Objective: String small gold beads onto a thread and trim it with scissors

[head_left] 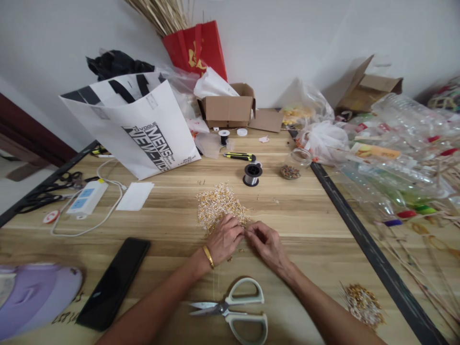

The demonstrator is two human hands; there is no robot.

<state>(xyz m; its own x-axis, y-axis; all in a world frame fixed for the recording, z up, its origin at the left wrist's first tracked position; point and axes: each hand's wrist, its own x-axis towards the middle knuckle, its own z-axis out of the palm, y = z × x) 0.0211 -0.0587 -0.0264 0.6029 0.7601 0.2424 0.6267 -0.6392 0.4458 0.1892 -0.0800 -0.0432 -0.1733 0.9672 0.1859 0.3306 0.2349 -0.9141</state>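
My left hand [223, 239], with a gold bangle [208, 257] at the wrist, rests at the front edge of a heap of small gold and clear beads [219, 203]. Its fingers are pinched together and meet the fingertips of my right hand [268, 245], which is also pinched. Whatever lies between the fingertips is too small to make out. A thin pale strand [215, 282] runs down below my left wrist. Loose gold beads [241, 250] lie just under the hands. Nearer me are open scissors [230, 306] with pale handles.
Behind the beads stand a wire spool [252, 175], a utility knife [240, 156] and a jar of beads [290, 171]. A phone [114, 282] and power strip [87, 197] lie left, below a white paper bag [132, 124]. Plastic bottles [391, 167] crowd the right; a second bead pile [362, 305] sits front right.
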